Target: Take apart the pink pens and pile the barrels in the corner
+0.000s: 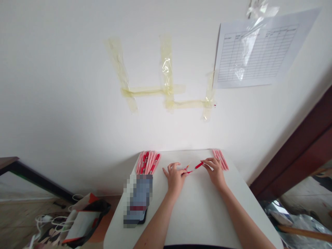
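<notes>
My left hand point(175, 178) and my right hand point(214, 172) meet above the middle of a white table point(199, 214). Between them lies a slim red pen point(198, 166). My right fingers pinch its barrel, and my left fingertips hold a thin pale pen part point(187, 167) by its other end. How the two pieces join is too small to tell. A bundle of pink-and-red pens point(147, 162) lies at the far left table edge, and a smaller row of pink pens point(220, 159) lies beyond my right hand.
A phone point(137, 200) with a blurred screen lies at the table's left edge. Behind the table rises a white wall with yellowed tape strips point(166, 91) and a taped, printed grid sheet point(256, 52). Bags and cables sit on the floor at lower left; a dark wooden frame stands right.
</notes>
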Demonstrator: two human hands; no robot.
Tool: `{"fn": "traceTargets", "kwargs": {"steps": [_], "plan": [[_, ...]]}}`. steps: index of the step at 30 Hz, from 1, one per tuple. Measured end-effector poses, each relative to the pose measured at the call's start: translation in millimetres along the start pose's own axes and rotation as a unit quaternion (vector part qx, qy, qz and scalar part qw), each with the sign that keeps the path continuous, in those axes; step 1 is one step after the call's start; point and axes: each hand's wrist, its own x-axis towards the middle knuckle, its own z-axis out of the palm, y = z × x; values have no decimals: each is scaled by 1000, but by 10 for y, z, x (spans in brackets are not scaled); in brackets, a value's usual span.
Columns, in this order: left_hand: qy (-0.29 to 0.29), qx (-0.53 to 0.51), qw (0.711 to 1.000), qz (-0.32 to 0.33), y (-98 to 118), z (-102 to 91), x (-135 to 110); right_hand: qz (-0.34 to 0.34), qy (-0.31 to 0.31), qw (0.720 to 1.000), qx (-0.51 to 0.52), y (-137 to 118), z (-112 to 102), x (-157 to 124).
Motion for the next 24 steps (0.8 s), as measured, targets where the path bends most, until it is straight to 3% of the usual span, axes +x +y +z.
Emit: {"fn": "traceTargets", "kwargs": {"steps": [24], "plan": [[-5, -22, 1000, -8, 25, -28, -2, 33, 43, 998, -14, 131, -37, 21]]}}
